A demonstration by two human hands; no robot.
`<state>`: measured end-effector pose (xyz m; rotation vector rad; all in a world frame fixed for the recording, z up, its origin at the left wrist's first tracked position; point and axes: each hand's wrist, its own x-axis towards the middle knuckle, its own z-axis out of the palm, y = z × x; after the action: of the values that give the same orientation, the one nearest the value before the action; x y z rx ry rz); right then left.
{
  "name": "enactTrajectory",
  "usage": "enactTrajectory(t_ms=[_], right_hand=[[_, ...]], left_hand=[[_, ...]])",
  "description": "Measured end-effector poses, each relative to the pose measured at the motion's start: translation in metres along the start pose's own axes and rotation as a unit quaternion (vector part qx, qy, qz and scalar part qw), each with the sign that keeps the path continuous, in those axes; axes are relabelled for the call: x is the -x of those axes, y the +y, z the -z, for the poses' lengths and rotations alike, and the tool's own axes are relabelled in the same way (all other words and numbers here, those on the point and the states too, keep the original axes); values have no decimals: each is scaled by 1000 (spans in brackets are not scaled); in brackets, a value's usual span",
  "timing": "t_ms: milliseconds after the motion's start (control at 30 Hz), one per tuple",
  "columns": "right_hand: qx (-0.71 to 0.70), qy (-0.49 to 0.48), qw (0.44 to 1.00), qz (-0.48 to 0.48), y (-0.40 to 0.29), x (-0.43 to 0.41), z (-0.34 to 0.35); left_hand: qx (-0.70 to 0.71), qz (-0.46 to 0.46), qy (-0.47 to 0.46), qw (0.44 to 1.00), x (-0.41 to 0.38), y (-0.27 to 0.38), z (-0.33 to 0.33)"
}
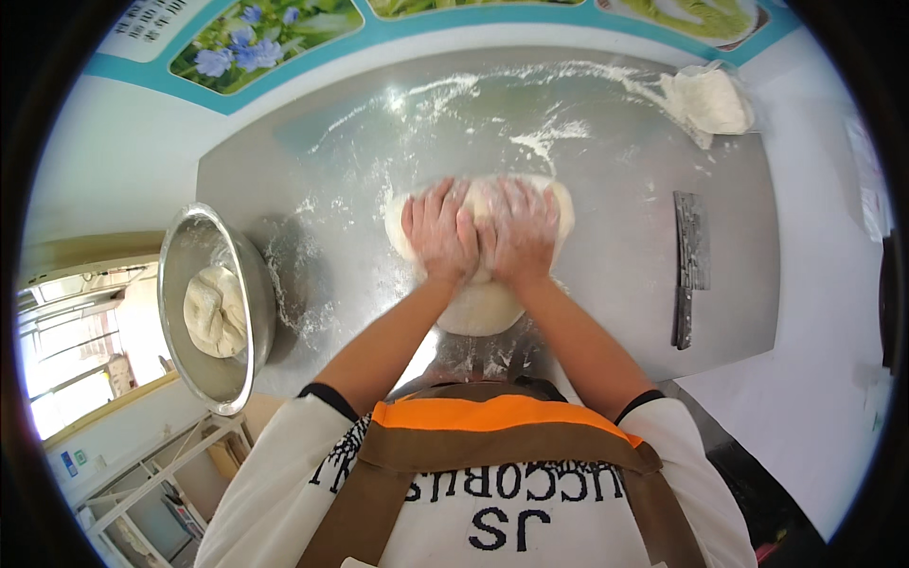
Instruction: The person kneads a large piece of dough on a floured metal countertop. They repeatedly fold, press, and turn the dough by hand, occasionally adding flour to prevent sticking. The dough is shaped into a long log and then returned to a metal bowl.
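Note:
A large lump of pale dough (480, 309) lies on the stainless steel tabletop (611, 213) right in front of me. My left hand (442, 228) presses flat onto its left half, fingers pointing away from me. Beside it, my right hand (520, 228) bears down on the right half, its fingers slightly spread and whitened with flour. The thumbs lie close together over the middle. Dough bulges out beyond the fingertips, at both sides and towards my body below the wrists. Its underside is hidden.
A steel bowl (263, 305) at the left holds another lump of dough (215, 312). On the right lies a cleaver (690, 241) with a dark handle. A bag of flour (710, 99) rests in the far right corner. Loose flour (550, 135) streaks the metal.

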<state>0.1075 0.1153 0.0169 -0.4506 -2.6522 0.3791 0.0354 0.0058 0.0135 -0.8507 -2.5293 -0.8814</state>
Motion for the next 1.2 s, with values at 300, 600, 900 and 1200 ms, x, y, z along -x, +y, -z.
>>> enactTrajectory(t_ms=[300,600,900,1200], right_hand=[[-35,-42,993,-105,33,-113,-52],[23,-52,998,-19,10,-57,4],[-92,27,993,74,-35,54,93],[0,63,998,-14,15,69,6]], left_hand=[[10,28,42,999,-104,-43,-98],[125,209,-456,856,-190,-36,-42],[15,-14,-280,960,1,26,66],[36,-108,-75,991,29,1,15]])
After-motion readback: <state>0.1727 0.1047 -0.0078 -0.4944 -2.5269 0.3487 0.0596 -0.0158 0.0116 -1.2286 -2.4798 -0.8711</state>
